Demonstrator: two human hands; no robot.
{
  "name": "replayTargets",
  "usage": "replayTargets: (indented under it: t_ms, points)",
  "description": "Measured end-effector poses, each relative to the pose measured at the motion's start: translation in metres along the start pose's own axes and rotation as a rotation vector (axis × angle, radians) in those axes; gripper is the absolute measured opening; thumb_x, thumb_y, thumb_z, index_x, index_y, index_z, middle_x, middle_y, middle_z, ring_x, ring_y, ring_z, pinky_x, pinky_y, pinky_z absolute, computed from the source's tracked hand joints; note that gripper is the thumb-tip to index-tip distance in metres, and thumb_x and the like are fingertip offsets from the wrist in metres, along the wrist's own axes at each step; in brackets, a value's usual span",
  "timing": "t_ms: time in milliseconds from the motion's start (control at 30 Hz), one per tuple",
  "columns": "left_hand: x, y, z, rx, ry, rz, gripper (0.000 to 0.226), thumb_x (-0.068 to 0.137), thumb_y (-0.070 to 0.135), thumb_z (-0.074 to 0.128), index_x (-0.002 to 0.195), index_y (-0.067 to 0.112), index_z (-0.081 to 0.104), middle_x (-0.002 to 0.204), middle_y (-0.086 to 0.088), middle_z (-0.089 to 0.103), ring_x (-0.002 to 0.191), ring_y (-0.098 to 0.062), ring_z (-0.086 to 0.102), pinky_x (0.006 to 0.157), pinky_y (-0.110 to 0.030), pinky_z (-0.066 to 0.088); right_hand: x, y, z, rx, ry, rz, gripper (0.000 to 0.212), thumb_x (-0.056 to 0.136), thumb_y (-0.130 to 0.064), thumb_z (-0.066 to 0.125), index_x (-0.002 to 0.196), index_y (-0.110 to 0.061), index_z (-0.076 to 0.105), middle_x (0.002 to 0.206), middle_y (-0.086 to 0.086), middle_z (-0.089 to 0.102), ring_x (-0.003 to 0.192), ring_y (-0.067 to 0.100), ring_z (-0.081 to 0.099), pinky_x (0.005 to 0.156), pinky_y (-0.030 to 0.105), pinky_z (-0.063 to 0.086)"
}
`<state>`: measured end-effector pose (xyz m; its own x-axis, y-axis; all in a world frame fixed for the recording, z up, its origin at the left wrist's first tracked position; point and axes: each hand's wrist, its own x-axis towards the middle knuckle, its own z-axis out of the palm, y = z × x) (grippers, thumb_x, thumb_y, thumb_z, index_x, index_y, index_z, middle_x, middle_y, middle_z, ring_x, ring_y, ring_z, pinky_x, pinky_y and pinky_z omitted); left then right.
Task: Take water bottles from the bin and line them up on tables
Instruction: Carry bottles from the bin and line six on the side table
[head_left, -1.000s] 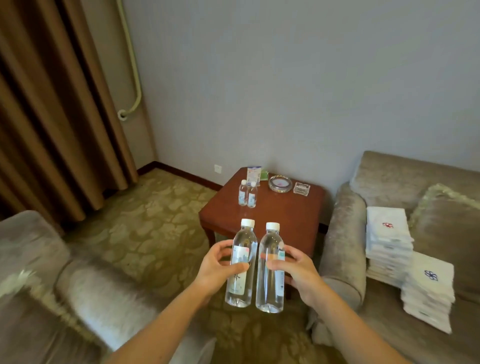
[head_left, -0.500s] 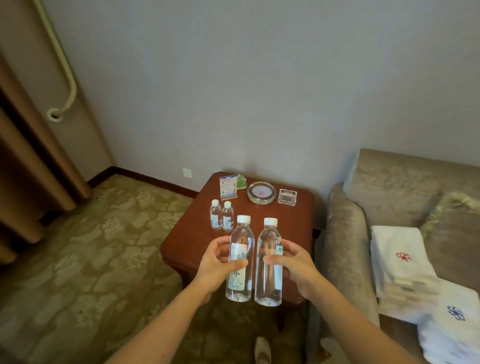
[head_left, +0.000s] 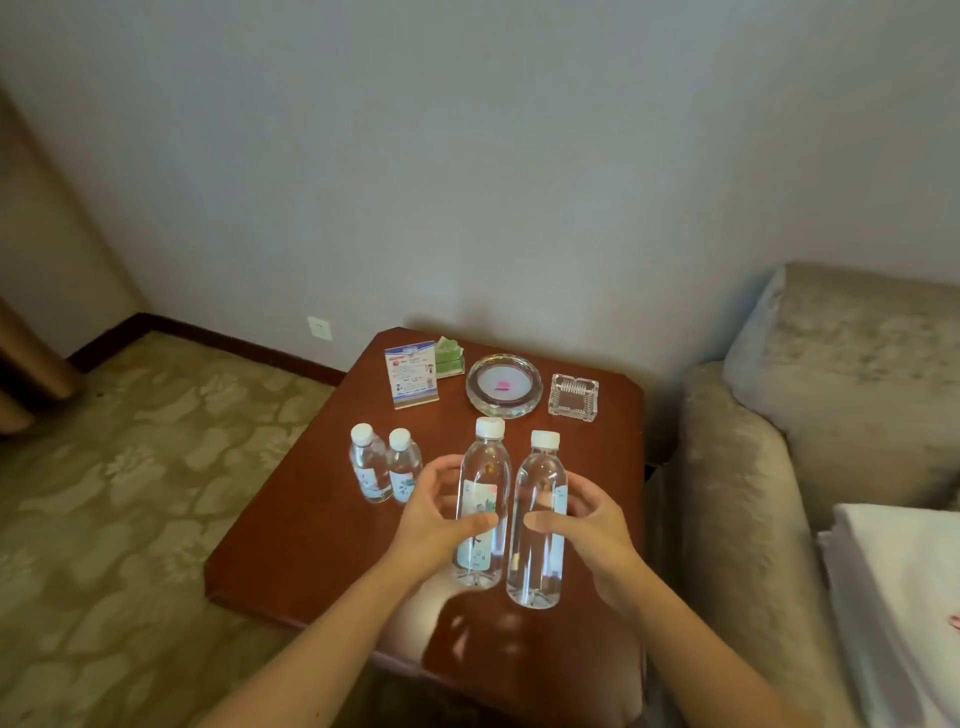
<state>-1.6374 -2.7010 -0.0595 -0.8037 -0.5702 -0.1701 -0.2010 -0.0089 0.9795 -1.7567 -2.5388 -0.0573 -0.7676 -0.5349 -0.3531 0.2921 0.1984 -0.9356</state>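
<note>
floor: patterned olive carpet (head_left: 130, 493), left of the desk.
socket: white wall socket (head_left: 319, 328), low on the grey wall just above the dark skirting.
desk: reddish-brown wooden desk (head_left: 291, 545) with cut corners, set between carpet and sofa.
small bottles: left small clear white-capped bottle (head_left: 370, 464) and right small clear white-capped bottle (head_left: 405, 466), upright on the desk's left half, side by side, touching or nearly so.
card: blue-and-white printed stand-up card (head_left: 413, 375), back of desk, behind the small bottles.
left hand: left hand (head_left: 436, 519) has fingers and thumb wrapped round the tall clear labelled bottle (head_left: 483, 467) at mid-height.
packet: green paper packet (head_left: 449, 356), just right of the card, partly behind it.
labelled bottle: upright, white cap, over the desk's near middle; can't tell if the base touches the top.
dish: round thick glass dish (head_left: 504, 385) with a pink spot in the centre, behind the held bottles.
second bottle: tall clear white-capped bottle (head_left: 540, 478), upright, just right of the labelled one; narrow gap between them; base contact unclear too.
ashtray: square cut-glass ashtray (head_left: 573, 397), just beside the dish.
right hand: right hand (head_left: 587, 525) is clamped on the second bottle, thumb across its front.
sofa: beige velvet sofa (head_left: 753, 467) beside the desk's right edge.
towels: white folded towels (head_left: 904, 597) on the sofa seat.
</note>
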Motion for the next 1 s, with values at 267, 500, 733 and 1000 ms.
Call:
replayTargets:
  t_ms: [267, 500, 733, 1000]
  points:
    - [0.096, -0.134, 0.022, 0.019, -0.014, 0.248, 0.067, 0.068, 0.001, 0.084, 0.119, 0.028, 0.05, 0.119, 0.005, 0.061, 0.107, -0.012, 0.061, 0.091, -0.031, 0.054, 0.108, 0.109, 0.0, -0.008, 0.13, -0.269, 0.07, 0.062, 0.005, 0.087, 0.123, -0.018, 0.063, 0.105, -0.002, 0.076, 0.096, 0.014, 0.073, 0.08, 0.031, 0.058]
    - [0.131, -0.183, 0.025, 0.018, -0.001, 0.524, 0.069, 0.067, -0.006, 0.083, 0.115, 0.028, 0.047, 0.112, 0.012, 0.06, 0.099, 0.006, 0.061, 0.084, -0.015, 0.051, 0.139, 0.155, 0.01, -0.026, 0.222, -0.518, 0.072, 0.059, 0.007, 0.088, 0.12, -0.021, 0.061, 0.107, 0.0, 0.075, 0.097, 0.014, 0.072, 0.082, 0.033, 0.059]
    - [0.142, -0.202, 0.013, 0.066, 0.01, 0.617, 0.074, 0.067, 0.004, 0.086, 0.124, 0.024, 0.045, 0.118, 0.008, 0.058, 0.11, -0.007, 0.059, 0.093, -0.026, 0.05, 0.134, 0.172, 0.033, -0.051, 0.334, -0.623, 0.073, 0.057, 0.003, 0.09, 0.115, -0.025, 0.056, 0.106, -0.001, 0.071, 0.094, 0.012, 0.07, 0.08, 0.029, 0.058]
    - [0.134, -0.2, 0.005, 0.108, -0.042, 0.589, 0.073, 0.07, 0.007, 0.084, 0.123, 0.033, 0.041, 0.12, 0.013, 0.055, 0.113, -0.004, 0.056, 0.097, -0.029, 0.05, 0.121, 0.176, 0.046, -0.252, 0.425, -0.631, 0.075, 0.061, -0.014, 0.092, 0.118, -0.034, 0.048, 0.109, -0.014, 0.061, 0.103, 0.004, 0.06, 0.077, 0.017, 0.046]
